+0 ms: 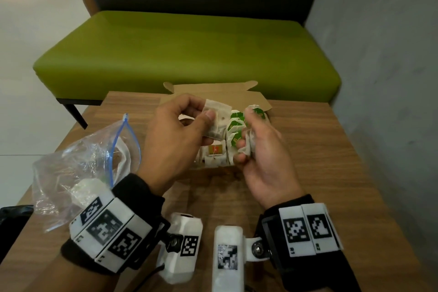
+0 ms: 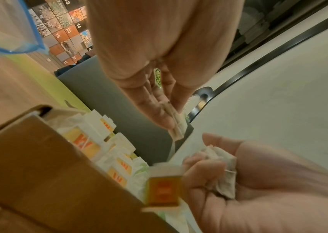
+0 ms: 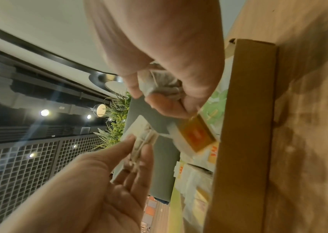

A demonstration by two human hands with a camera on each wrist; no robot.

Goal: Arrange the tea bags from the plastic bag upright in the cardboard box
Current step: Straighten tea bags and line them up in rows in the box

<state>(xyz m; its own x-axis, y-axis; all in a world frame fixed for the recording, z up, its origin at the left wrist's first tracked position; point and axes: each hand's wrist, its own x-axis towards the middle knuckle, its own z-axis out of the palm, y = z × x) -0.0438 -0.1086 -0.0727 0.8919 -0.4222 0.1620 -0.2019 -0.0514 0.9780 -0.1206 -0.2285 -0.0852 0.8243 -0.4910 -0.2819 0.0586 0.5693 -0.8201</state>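
Note:
My left hand (image 1: 206, 114) pinches a flat tea bag (image 1: 216, 123) between thumb and fingers above the open cardboard box (image 1: 257, 98). Its orange tag (image 1: 215, 149) dangles on a string just over the box. In the left wrist view the same tea bag (image 2: 177, 127) is edge-on and the tag (image 2: 164, 191) is blurred. My right hand (image 1: 246, 140) curls round a crumpled tea bag (image 1: 248, 147), also shown as the tea bag (image 3: 159, 85) in the right wrist view. Several upright tea bags (image 1: 234, 125) with green and orange tags fill the box (image 2: 39, 157). The plastic bag (image 1: 78, 161) lies at the left.
The box stands near the far edge of a wooden table (image 1: 331, 173). A green bench (image 1: 189, 54) sits beyond it and a grey wall (image 1: 391, 54) rises on the right. Something black (image 1: 11, 216) pokes in at the table's left edge.

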